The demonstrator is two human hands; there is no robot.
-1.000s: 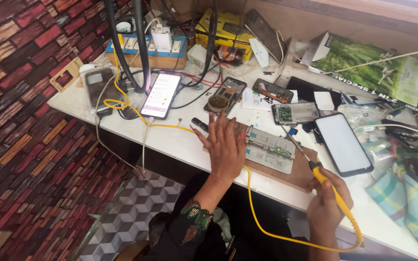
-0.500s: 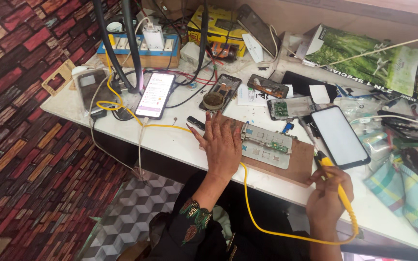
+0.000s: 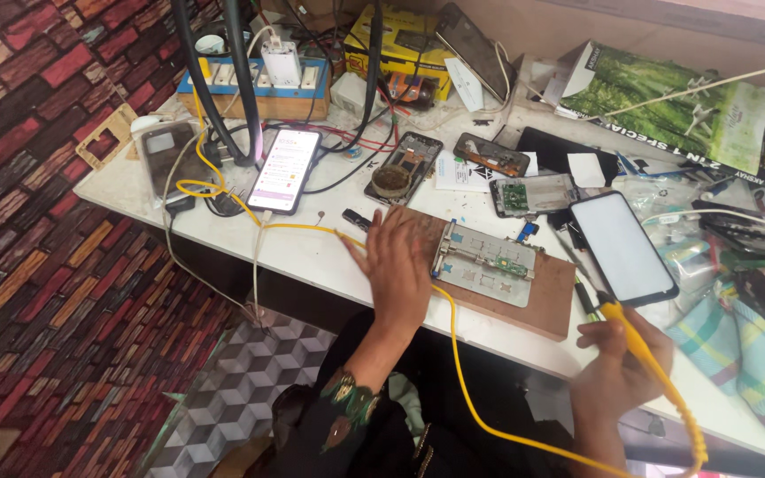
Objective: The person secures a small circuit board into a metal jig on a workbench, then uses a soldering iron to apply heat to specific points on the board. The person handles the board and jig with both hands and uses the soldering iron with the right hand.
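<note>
A white bench (image 3: 312, 257) runs across the view from ten o'clock down toward four o'clock, crowded with phone parts and cables. Near its front edge at centre lies a brown wooden board (image 3: 552, 296) carrying a grey metal holding fixture (image 3: 486, 263) with a small green circuit board clamped in it. At three o'clock of the fixture lies a phone with a blank pale screen (image 3: 623, 247) (face up, tilted), and at ten o'clock a phone with a lit screen (image 3: 284, 170) rests beside black stand poles. The left hand (image 3: 397, 263) lies flat on the bench, fingers spread, its fingertips touching the left edge of the fixture and board. The right hand (image 3: 617, 367), at four o'clock just off the bench's front edge, is curled around a yellow-handled soldering iron (image 3: 628, 327), its tip pointing up toward the blank phone. The iron's yellow cable (image 3: 453, 354) loops down under the left hand and back across the bench.
</note>
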